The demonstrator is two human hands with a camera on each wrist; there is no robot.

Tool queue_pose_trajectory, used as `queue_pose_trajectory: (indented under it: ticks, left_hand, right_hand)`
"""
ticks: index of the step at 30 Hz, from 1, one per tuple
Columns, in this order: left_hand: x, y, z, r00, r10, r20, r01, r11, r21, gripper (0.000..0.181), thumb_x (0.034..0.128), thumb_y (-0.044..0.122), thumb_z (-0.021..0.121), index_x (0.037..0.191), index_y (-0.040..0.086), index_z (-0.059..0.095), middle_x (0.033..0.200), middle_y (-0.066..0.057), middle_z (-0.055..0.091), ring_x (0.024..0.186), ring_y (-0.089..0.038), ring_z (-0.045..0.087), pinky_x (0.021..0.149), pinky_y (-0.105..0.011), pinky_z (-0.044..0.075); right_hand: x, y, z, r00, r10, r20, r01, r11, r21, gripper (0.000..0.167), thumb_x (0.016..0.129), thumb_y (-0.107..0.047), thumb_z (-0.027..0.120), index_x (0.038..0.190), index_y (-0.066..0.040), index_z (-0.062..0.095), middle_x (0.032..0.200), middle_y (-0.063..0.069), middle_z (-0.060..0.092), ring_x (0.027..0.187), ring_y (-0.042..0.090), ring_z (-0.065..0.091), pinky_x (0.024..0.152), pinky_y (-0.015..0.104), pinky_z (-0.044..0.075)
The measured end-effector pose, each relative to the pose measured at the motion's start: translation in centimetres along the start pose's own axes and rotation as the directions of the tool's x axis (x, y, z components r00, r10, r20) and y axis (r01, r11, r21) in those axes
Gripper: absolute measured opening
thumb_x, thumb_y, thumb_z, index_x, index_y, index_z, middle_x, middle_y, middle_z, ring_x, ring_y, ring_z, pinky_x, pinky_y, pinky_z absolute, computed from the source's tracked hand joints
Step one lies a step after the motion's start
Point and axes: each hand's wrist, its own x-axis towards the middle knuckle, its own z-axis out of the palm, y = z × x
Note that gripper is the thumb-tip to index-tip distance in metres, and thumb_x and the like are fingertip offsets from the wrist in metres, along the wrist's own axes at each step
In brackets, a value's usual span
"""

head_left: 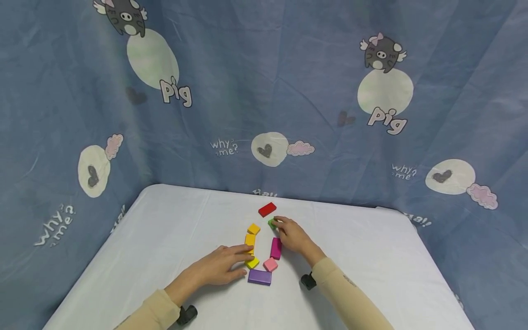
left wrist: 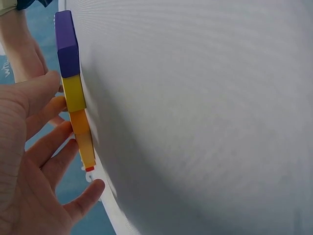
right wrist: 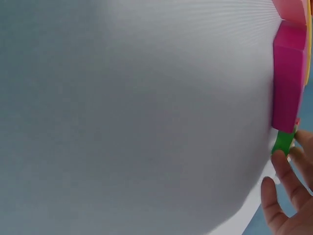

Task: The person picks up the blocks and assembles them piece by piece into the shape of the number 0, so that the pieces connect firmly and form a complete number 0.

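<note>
My right hand [head_left: 294, 234] pinches a small green block [head_left: 271, 223] by its fingertips; the fingers partly cover it. Just below lies a magenta block [head_left: 276, 248], then a pink block [head_left: 270, 264]. My left hand [head_left: 218, 267] spreads over the other side, its fingers resting against a yellow block [head_left: 252, 263] and a longer yellow-orange block [head_left: 250, 239]. Beyond these sits a small orange block [head_left: 253, 228]. A purple block [head_left: 260, 277] lies at the near end, close to the left thumb. In the right wrist view the green block [right wrist: 283, 142] stands beside the magenta one.
At the far end a red block [head_left: 267, 210] lies on the white-covered table [head_left: 165, 229]. The blocks form a rough loop. Behind the table hangs a blue printed curtain [head_left: 231, 101]. Black cameras are strapped to both wrists.
</note>
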Motion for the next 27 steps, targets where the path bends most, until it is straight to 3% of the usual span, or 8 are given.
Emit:
queue_pose_trajectory:
  ticks: [8, 13, 27]
  left_hand:
    - [0.01, -0.08, 0.13, 1.0, -0.006, 0.002, 0.006, 1.0, -0.005, 0.042, 0.0967, 0.038, 0.06, 0.134, 0.02, 0.061, 0.149, 0.0, 0.045, 0.135, -0.019, 0.043, 0.098, -0.049, 0.043]
    - [-0.04, 0.14, -0.12, 1.0, 0.003, -0.004, -0.003, 1.0, -0.009, 0.041, 0.0971, 0.036, 0.06, 0.134, 0.019, 0.062, 0.149, -0.001, 0.045, 0.135, -0.019, 0.043, 0.097, -0.048, 0.043]
    - [-0.01, 0.11, -0.04, 1.0, -0.007, 0.004, 0.007, 1.0, -0.006, 0.041, 0.0968, 0.036, 0.06, 0.134, 0.019, 0.062, 0.149, 0.0, 0.045, 0.135, -0.019, 0.042, 0.098, -0.049, 0.043]
  right_hand:
    - [-0.2, 0.49, 0.44, 0.999, 0.001, -0.046, 0.0, 1.0, 0.02, 0.041, 0.1, -0.011, 0.05, 0.141, -0.008, 0.053, 0.146, 0.013, 0.044, 0.132, 0.031, 0.045, 0.108, 0.047, 0.035]
    - [0.04, 0.42, 0.32, 0.999, -0.01, -0.039, 0.011, 1.0, 0.018, 0.046, 0.1, -0.014, 0.053, 0.144, -0.004, 0.047, 0.146, 0.014, 0.044, 0.132, 0.032, 0.044, 0.108, 0.047, 0.035]
    - [0.29, 0.37, 0.4, 1.0, 0.01, -0.028, -0.011, 1.0, -0.007, 0.042, 0.1, -0.015, 0.053, 0.141, -0.005, 0.051, 0.144, 0.011, 0.048, 0.13, 0.029, 0.046, 0.108, 0.045, 0.036]
